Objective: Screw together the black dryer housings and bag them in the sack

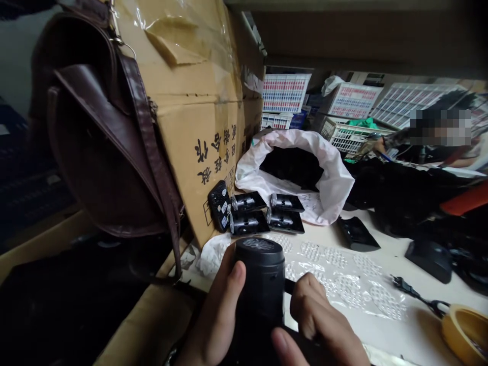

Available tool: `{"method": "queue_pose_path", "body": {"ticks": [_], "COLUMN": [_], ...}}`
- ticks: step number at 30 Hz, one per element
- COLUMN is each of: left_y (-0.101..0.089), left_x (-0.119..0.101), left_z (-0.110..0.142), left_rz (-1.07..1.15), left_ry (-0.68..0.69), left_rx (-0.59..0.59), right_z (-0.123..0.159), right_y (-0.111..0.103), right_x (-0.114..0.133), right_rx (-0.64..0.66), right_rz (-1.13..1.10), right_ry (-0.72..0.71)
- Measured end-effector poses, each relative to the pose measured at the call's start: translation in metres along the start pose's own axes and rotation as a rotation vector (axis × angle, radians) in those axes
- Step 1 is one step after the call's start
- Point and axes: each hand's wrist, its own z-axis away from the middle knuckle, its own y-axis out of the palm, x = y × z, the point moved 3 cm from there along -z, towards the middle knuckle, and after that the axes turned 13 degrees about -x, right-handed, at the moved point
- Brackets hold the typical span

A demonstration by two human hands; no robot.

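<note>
A black cylindrical flashlight (pixel 261 284) with a round dotted lens at its top stands upright in front of me. My left hand (pixel 215 315) is wrapped round its left side, with the thumb along the body. On the other side my right hand (pixel 320 320) is closed, fingers curled and thumb low near the base, against a dark part at the flashlight's side. The hands and shadow hide the lower body. Just beyond are several black half-shells (pixel 249 222) with clear lenses. Clear dotted lens discs (pixel 348 290) lie on plastic sheets to the right.
A white sack (pixel 335 178) of black parts stands behind. Cardboard boxes (pixel 198 122) and a brown bag (pixel 102 137) line the left. A tape roll (pixel 465 330), a plug (pixel 404 285), black shells (pixel 358 234) and a dark phone (pixel 220 206) lie around. Another person's hand (pixel 377 146) works at far right.
</note>
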Motion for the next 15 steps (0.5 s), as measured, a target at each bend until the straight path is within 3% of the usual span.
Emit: {"method": "queue_pose_path", "body": {"ticks": [4,15], "left_y": [0.0004,0.0031], "left_x": [-0.0018,0.0047], "left_z": [0.0001,-0.0028], "left_rz": [-0.092,-0.102], "left_ry": [0.055,0.05], "left_rx": [-0.002,0.009], "right_z": [-0.0032,-0.0084], "right_y": [-0.0082,-0.0116], "right_x": [-0.0086,-0.0124], "right_rx": [0.076,0.04], "right_rz": [-0.043,-0.117], "right_ry": [-0.008,0.11]}}
